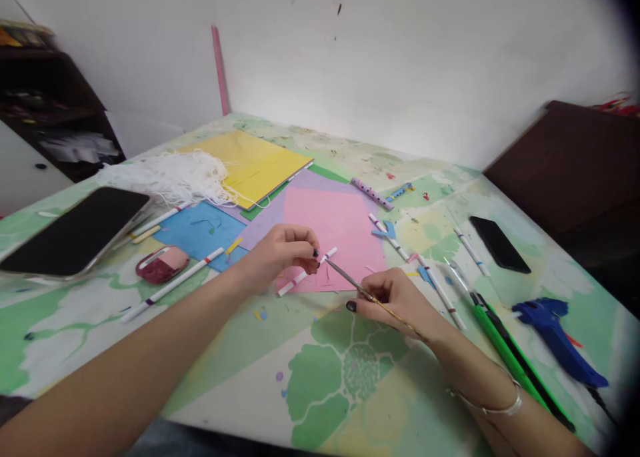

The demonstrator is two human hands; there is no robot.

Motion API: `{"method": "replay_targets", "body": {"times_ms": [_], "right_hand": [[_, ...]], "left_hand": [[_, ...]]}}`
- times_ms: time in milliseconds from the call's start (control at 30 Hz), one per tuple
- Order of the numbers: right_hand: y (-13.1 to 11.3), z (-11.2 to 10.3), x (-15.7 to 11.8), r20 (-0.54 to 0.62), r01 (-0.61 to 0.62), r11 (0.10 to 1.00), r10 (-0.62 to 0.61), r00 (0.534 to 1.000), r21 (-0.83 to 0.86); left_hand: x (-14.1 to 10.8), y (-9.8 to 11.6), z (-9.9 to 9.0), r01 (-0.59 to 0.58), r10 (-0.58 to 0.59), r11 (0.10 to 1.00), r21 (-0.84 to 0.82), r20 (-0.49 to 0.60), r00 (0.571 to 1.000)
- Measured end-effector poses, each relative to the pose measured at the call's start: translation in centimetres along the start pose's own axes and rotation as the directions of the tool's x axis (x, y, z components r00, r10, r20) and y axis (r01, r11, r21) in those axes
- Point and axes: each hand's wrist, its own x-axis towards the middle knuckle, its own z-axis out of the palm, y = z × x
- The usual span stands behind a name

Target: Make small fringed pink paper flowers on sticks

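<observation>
My left hand (287, 254) is over the pink sheet (327, 220), thumb and fingertips pinched together; anything between them is too small to make out. My right hand (395, 300) grips a slender pointed metal tool (347, 278), silver toward its tip and gold along its handle. That tip points up and left, close to my left fingertips. Just below the left fingers, a white marker (295, 282) with a dark pinkish band lies slantwise across the pink sheet's lower edge. Thin coloured scraps are scattered on the sheet between the hands.
Left lie a tablet-like black device (75, 230), white yarn (170, 177), a maroon-and-pink case (163, 264), blue paper (200, 227) and a yellow sheet (250, 160). Right are several markers (443, 297), a phone (500, 244), a green cutter (515, 360) and a blue glue gun (557, 340).
</observation>
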Motion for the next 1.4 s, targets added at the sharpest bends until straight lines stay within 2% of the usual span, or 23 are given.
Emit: {"method": "replay_targets", "body": {"times_ms": [133,200,567,967,1400], "right_hand": [[0.3,0.0,0.0,0.067,-0.003,0.998,-0.001,0.998,0.055],[0.4,0.0,0.0,0.087,-0.004,0.998,-0.002,0.996,0.063],[-0.1,-0.2,0.0,0.149,0.009,1.0,-0.013,0.989,0.023],[-0.2,-0.3,-0.1,0.222,0.006,1.0,0.001,0.975,-0.03],[-0.2,-0.5,-0.1,0.27,-0.008,0.995,0.034,0.962,-0.098]], "left_hand": [[-0.2,0.1,-0.3,0.063,-0.071,0.996,0.059,0.141,0.988],[-0.2,0.0,-0.4,0.067,-0.078,0.995,0.068,0.174,0.982],[0.1,-0.6,-0.9,0.06,-0.095,0.988,0.145,0.253,0.963],[0.1,-0.2,-1.1,0.05,-0.156,0.959,0.28,0.37,0.916],[0.0,-0.3,-1.2,0.029,-0.165,0.945,0.325,0.401,0.901]]}}
